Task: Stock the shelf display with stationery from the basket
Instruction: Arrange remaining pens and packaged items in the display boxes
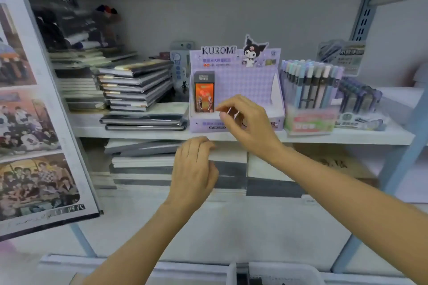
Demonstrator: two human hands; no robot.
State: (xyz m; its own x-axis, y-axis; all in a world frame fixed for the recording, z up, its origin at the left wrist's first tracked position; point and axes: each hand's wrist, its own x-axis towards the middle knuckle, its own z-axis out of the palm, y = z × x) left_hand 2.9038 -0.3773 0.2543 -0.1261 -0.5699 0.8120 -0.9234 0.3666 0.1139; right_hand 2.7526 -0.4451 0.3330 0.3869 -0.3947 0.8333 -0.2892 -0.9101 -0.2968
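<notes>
A purple Kuromi display box (252, 81) stands on the middle shelf (347, 137). One orange-and-black stationery pack (204, 93) stands upright in its left end; the rest of the box shows its purple back. My right hand (245, 122) hovers in front of the box with loosely curled fingers. Its thumb and forefinger are beside the pack's lower right corner, and I see nothing held in it. Lower down, my left hand (194, 169) hangs by the shelf's front edge, fingers loosely curled and holding nothing. The white basket (280, 272) shows only its rim at the bottom edge.
Stacked dark notebooks (136, 85) lie left of the display box. A pastel pen display (310, 99) stands right of it, with more pen packs (359, 99) further right. Flat stacks fill the lower shelf (176, 166). A photo poster board (34, 122) leans at the left.
</notes>
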